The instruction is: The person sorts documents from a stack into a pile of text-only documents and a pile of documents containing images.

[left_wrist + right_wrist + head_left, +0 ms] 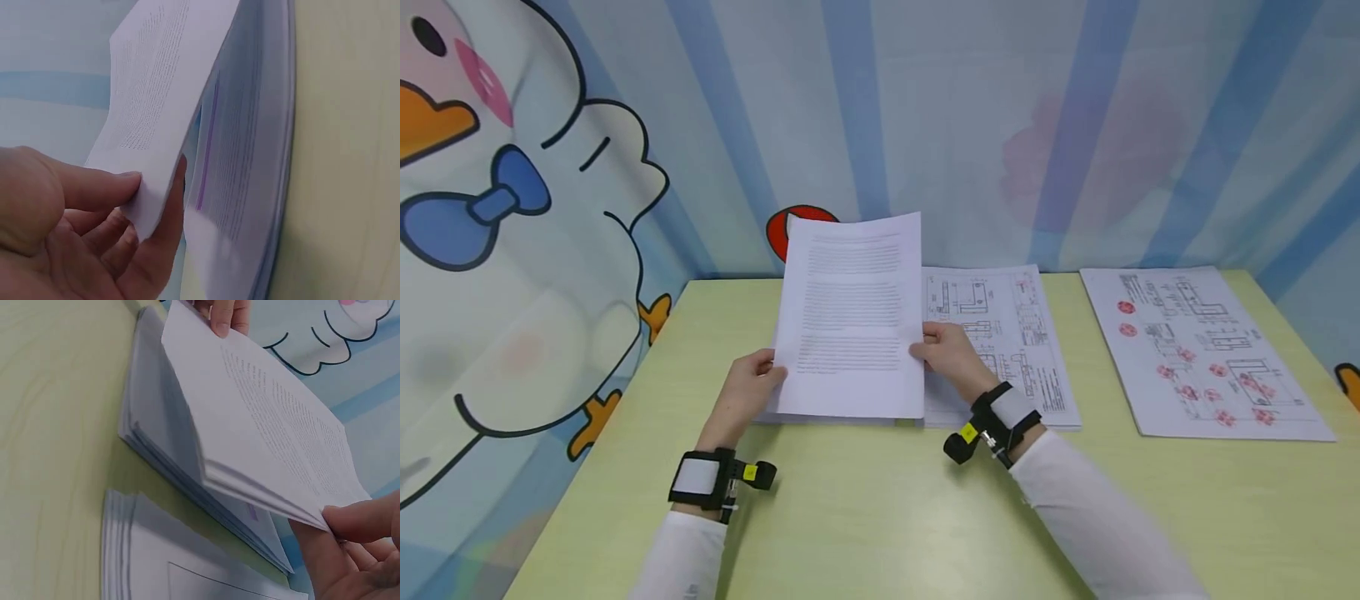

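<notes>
A thin sheaf of printed paper (850,308) is held up over the table, its text side facing the head camera. My left hand (748,383) pinches its left edge, thumb on the front and fingers behind. On the opposite edge my right hand (951,354) grips the sheaf the same way. In the right wrist view the sheaf (250,419) shows several layers along its lower edge. Beneath it lies a thicker stack of paper (244,137) with lines of text and a purple stripe, mostly hidden from the head view.
Right beside the held sheaf lies a stack of technical drawings (1037,367). Another pile of drawings with red stamps (1217,358) lies farther right. Both rest on the pale yellow table (850,517). A striped cartoon curtain (962,125) hangs behind the table's back edge.
</notes>
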The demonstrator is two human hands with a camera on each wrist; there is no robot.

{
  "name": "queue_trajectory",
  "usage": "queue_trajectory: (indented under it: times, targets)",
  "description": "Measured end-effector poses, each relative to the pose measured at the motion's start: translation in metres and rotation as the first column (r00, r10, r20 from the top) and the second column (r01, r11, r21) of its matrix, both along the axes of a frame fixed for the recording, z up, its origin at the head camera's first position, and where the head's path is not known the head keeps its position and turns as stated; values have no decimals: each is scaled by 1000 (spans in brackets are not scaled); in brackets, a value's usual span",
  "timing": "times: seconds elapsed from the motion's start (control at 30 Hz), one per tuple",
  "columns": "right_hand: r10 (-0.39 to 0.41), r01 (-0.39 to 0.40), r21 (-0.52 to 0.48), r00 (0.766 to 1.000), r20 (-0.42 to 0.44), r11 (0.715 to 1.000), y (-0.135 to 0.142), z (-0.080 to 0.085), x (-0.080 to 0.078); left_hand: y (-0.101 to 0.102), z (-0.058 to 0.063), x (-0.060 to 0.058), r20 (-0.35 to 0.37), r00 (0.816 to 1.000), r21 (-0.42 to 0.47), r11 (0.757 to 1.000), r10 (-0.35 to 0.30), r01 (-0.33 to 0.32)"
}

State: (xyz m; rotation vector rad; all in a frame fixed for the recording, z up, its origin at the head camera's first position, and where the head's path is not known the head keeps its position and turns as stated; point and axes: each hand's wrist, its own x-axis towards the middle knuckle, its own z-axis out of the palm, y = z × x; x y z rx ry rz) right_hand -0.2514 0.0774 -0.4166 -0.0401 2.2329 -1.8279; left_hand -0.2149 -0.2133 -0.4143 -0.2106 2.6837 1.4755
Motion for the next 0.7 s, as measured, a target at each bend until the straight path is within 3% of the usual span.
queue_trajectory:
  times: [0.13,0.3,0.5,0.7]
  targets:
    - [-30,30,103,1000,-7,994,-14,-8,-4,-11,-5,-2,16,999,-85,996,37,-35]
    - [-57,61,180,998,-32,982,-26,-16,-6,-19,-9,-3,38,999,-179,983,32,-24]
    - [-30,48,263,997,-72,964,-37,-21,-6,-28,-15,-2,60,998,-215,977,10,3]
    - [10,43,371,990,-138,928,-45,-19,-6,-30,-19,-2,68,997,-246,969,42,-24]
